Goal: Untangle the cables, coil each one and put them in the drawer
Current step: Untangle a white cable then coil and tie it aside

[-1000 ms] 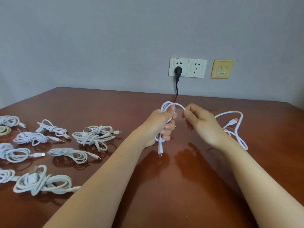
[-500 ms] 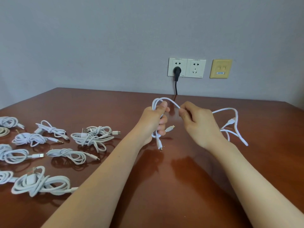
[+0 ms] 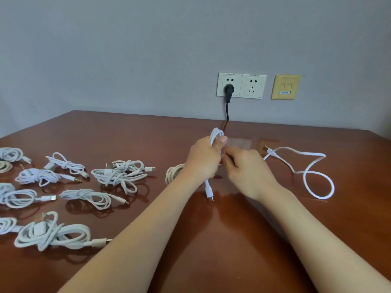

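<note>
My left hand (image 3: 204,158) grips a small coil of white cable (image 3: 216,134) above the brown table (image 3: 232,240). Loops stick out above my thumb and one plug end (image 3: 209,192) hangs below the fist. My right hand (image 3: 246,172) sits close against the left one, fingers curled and pinching the same cable. The loose rest of that cable (image 3: 311,178) lies on the table to the right, ending in a USB plug (image 3: 267,149). No drawer is in view.
Several coiled white cables (image 3: 118,174) lie in rows on the left part of the table. A beige coil (image 3: 174,172) peeks out behind my left wrist. A black plug (image 3: 229,89) sits in the wall socket, its cord dropping behind the table.
My right hand has come in against the left hand. The loop above my left thumb is tighter. The loose cable tail has been drawn across the table and lies in a new shape.
</note>
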Motion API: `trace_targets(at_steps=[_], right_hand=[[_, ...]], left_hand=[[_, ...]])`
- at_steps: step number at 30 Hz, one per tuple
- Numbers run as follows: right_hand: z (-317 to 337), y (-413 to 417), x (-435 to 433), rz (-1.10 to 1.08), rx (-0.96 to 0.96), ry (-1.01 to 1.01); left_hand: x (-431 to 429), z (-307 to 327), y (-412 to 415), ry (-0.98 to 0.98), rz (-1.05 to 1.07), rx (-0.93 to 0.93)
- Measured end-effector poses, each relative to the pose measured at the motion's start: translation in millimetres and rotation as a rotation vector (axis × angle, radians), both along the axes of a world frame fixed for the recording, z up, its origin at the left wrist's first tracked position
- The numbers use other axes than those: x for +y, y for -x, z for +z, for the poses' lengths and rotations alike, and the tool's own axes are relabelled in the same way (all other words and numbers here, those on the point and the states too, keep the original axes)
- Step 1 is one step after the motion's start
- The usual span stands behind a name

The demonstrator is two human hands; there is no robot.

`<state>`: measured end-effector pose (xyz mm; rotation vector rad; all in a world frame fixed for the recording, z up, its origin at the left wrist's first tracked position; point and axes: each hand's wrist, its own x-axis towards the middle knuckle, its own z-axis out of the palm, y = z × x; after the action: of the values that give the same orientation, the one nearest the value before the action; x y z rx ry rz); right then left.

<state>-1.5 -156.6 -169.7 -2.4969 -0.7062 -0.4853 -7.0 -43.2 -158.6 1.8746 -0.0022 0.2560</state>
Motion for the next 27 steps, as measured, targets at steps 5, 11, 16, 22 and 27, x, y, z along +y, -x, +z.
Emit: trace_targets(at_steps=[5,11,16,22,27], right_hand=[[3.2,3.6,0.8,-0.02,-0.07,0.057],[5.4,4.3,2.9,0.019,-0.132,0.002],[5.1,-3.8,2.1,0.202,0.155,-0.474],[4.3,-2.6,10.3,0.371,0.438,-0.759],[-1.8,-2.9,4.7,0.387,0.557,-0.581]], left_hand=[[0.8,-0.5,1.2,-0.212,0.084,-0.114],[-1.4,7.4,2.4,0.113,-0.002,-0.087],[-5.2,12.8,7.9,0.683,-0.198,0.003],[-5.0,14.3,9.4,0.751,-0.187,-0.069],[7.6,18.5,7.7,0.907,-0.246,-0.071]])
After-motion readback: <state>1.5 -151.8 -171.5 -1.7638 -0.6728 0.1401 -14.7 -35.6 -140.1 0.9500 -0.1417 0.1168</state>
